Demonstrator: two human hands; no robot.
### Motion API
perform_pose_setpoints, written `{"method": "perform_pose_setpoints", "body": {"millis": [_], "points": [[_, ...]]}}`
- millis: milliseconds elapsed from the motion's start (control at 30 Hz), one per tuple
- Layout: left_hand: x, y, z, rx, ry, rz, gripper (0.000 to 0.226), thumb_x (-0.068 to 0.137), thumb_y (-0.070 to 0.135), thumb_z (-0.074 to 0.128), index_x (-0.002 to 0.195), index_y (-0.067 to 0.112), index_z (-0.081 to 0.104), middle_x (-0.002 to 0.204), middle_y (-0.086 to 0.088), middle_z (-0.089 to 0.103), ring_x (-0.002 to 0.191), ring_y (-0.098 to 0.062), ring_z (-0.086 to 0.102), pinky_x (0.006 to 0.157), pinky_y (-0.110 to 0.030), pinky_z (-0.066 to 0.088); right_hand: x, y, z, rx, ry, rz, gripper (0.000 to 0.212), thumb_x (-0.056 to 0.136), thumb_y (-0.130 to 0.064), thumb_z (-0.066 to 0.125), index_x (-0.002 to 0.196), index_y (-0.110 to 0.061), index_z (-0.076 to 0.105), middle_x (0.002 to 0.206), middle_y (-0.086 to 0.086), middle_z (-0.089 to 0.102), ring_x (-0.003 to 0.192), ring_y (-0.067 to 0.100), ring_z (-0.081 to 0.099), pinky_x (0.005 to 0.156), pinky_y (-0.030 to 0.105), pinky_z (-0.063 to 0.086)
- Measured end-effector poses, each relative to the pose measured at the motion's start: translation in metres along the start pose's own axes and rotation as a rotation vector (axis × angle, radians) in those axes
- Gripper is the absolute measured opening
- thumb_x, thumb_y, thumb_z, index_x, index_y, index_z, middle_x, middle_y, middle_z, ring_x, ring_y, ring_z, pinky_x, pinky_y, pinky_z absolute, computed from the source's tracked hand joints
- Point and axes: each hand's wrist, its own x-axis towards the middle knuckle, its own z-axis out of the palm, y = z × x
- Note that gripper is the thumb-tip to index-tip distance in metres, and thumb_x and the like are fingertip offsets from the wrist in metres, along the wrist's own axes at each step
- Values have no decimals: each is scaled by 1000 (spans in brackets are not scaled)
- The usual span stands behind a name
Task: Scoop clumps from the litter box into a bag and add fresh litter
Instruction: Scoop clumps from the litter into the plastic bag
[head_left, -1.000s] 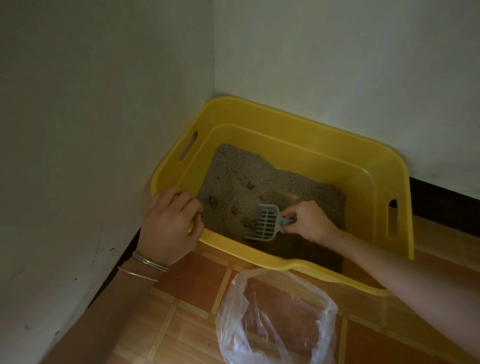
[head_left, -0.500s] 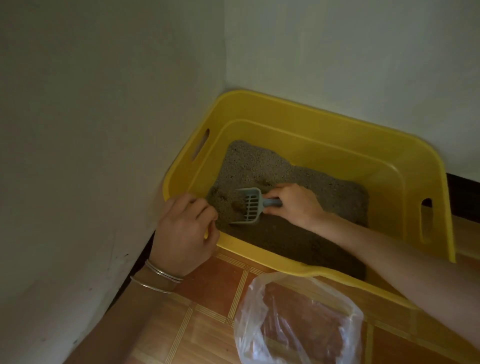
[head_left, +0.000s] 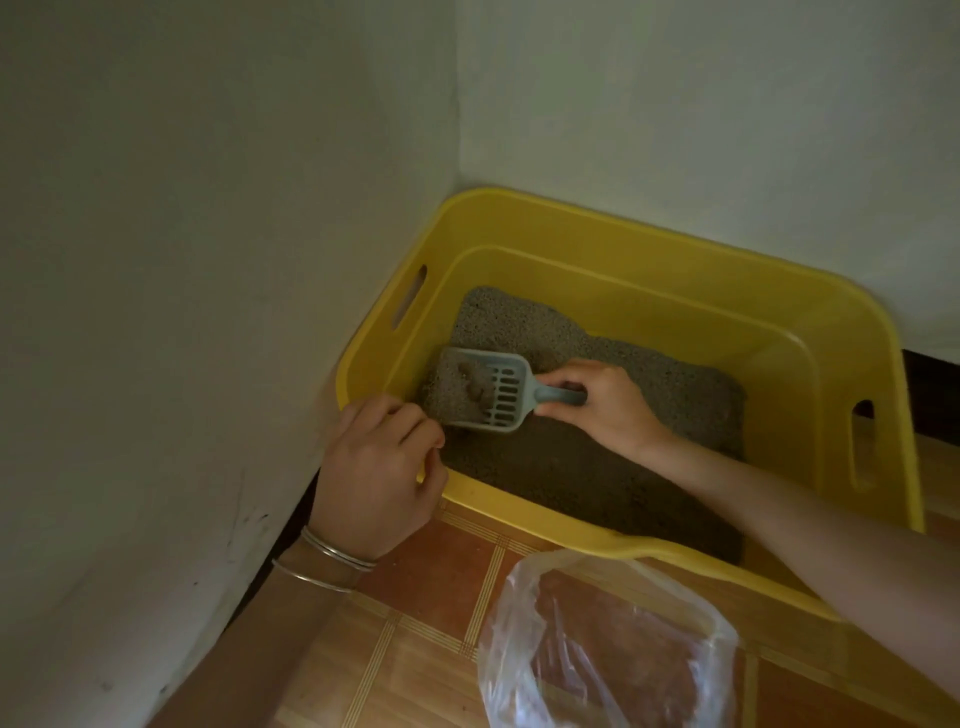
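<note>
The grey slotted litter scoop (head_left: 480, 389) is now loaded: a second ago it stands blade-down and bare in the middle of the litter, and now it lies nearly level at the near-left corner of the yellow litter box (head_left: 675, 249), carrying a heap of grey litter with a few dark clumps (head_left: 475, 387) on it. The right hand (head_left: 602, 408) grasps the scoop's short handle, fingers curled round it, and has travelled leftward across the box with it. The left hand (head_left: 379, 473), two thin bangles (head_left: 332, 558) on its wrist, is curled over the box's near-left rim just as before, apparently steadying the box. Loose litter (head_left: 649, 374) covers the box floor, banked higher toward the far wall. The clear plastic bag (head_left: 597, 649) sits open on the tiled floor (head_left: 431, 582) just in front of the box, and only the tiles show through it. The pass through the litter seems done; what remains, by my reading, is to sift the loose grains out through the slots and carry the clumps over the near rim to the bag. No fresh litter is in view.
</note>
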Motion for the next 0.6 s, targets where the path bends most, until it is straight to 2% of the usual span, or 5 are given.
{"method": "perform_pose_setpoints", "body": {"millis": [133, 267, 400, 500, 600], "points": [[0, 1, -1, 7, -10, -4, 9, 76, 17, 58, 70, 15, 64, 71, 2, 60, 77, -21, 52, 70, -34, 38, -13, -2, -30, -2, 65, 42, 35, 76, -23, 74, 109, -18, 67, 99, -3, 66, 87, 10, 59, 79, 25, 47], [-1, 2, -2, 41, -14, 7, 14, 78, 21, 55, 67, 17, 62, 69, 3, 58, 75, -21, 50, 68, -35, 38, -32, -1, -55, -35, 94, 67, 36, 76, -25, 73, 112, -19, 66, 105, -3, 67, 91, 12, 61, 80, 26, 48], [-1, 3, -2, 50, 11, 13, 16, 79, 22, 55, 65, 18, 62, 68, 2, 58, 72, -22, 52, 68, -35, 38, -50, -5, -69, -81, 112, 58, 34, 75, -25, 74, 108, -21, 68, 96, -12, 64, 82, 7, 59, 70, 10, 43], [-1, 2, -2, 54, 17, 19, 18, 80, 23, 54, 64, 17, 62, 66, 2, 57, 72, -22, 52, 70, -34, 38, -61, -5, -77, -103, 178, 75, 34, 74, -26, 75, 107, -20, 69, 92, -14, 62, 80, 7, 60, 70, 17, 47], [-2, 1, -3, 56, 15, 23, 22, 81, 24, 50, 64, 17, 62, 66, 2, 57, 71, -22, 53, 69, -34, 37, -70, -4, -82, -108, 154, 89, 35, 73, -26, 76, 107, -19, 69, 94, -15, 62, 82, 4, 60, 72, 14, 45]]}}
